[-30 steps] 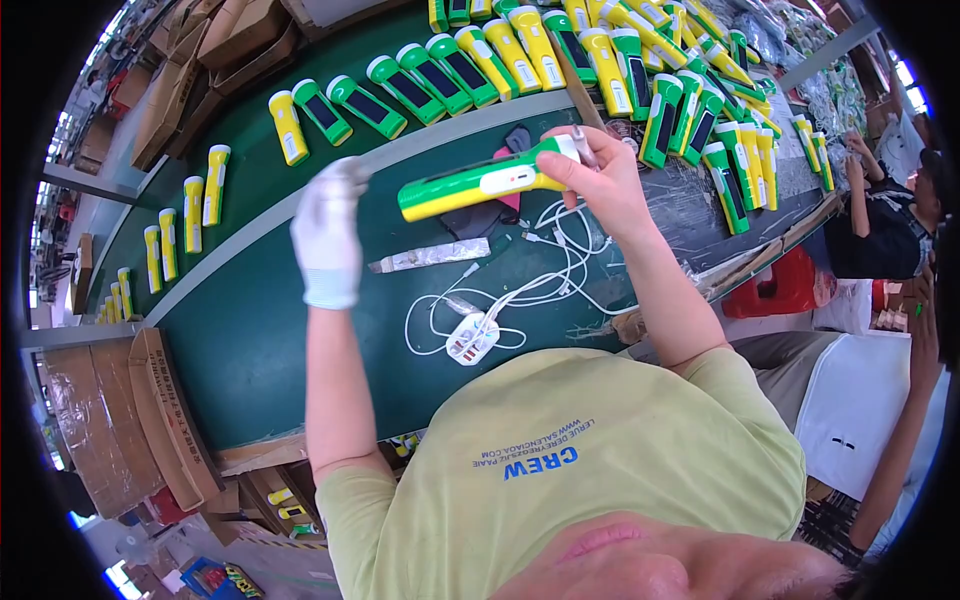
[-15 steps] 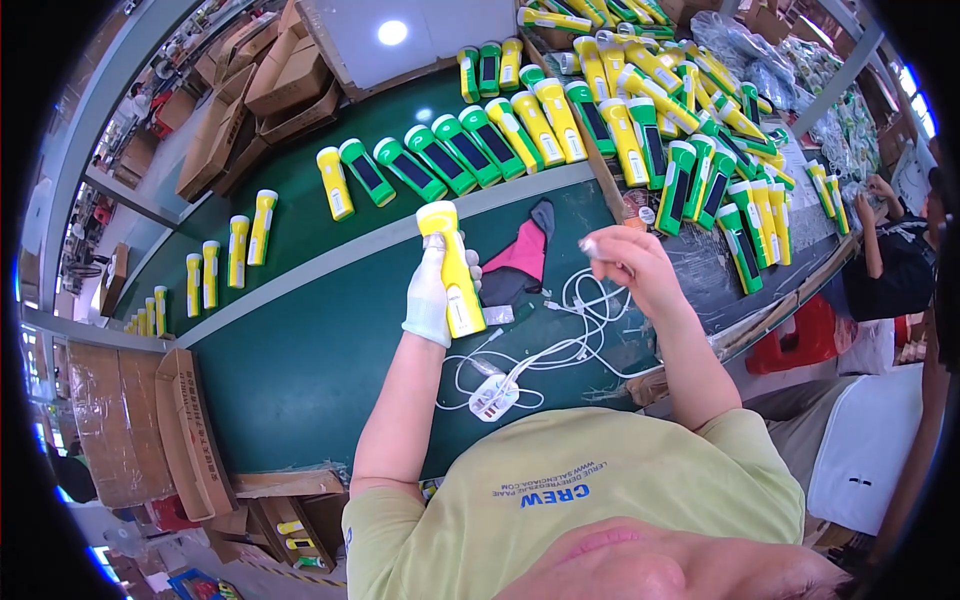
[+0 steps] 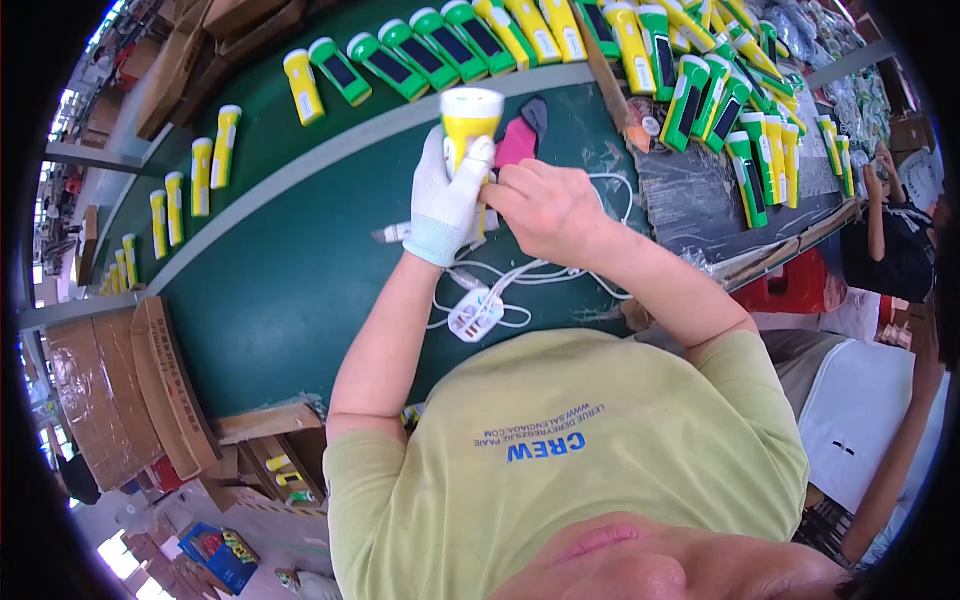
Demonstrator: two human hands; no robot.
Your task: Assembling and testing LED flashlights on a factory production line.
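My left hand (image 3: 445, 200), in a white glove, is wrapped round a yellow flashlight (image 3: 468, 122) with a white head. The head tilts up toward me, and most of the body is hidden behind the glove. Bare and with its fingers pinched, my right hand (image 3: 550, 208) meets the flashlight's right side just below the gloved thumb. Whatever lies between those fingertips is hidden. Behind the right hand, a pink and dark cloth (image 3: 518, 143) lies on the green table (image 3: 290, 290). Below both hands sits a white multi-port charger (image 3: 475, 315) with white cables.
Green and yellow flashlights (image 3: 430, 55) stand in a row beyond the grey rail (image 3: 330, 160), continuing down the left. More flashlights (image 3: 690, 105) are heaped at the right beside a wooden divider (image 3: 610, 80). Cardboard boxes (image 3: 165, 390) stand at left. Another person (image 3: 890, 240) is at far right.
My right hand has come left to the flashlight. The left hand has tipped the flashlight so its head now points up at me. The whole view has shifted, moving the table items upward.
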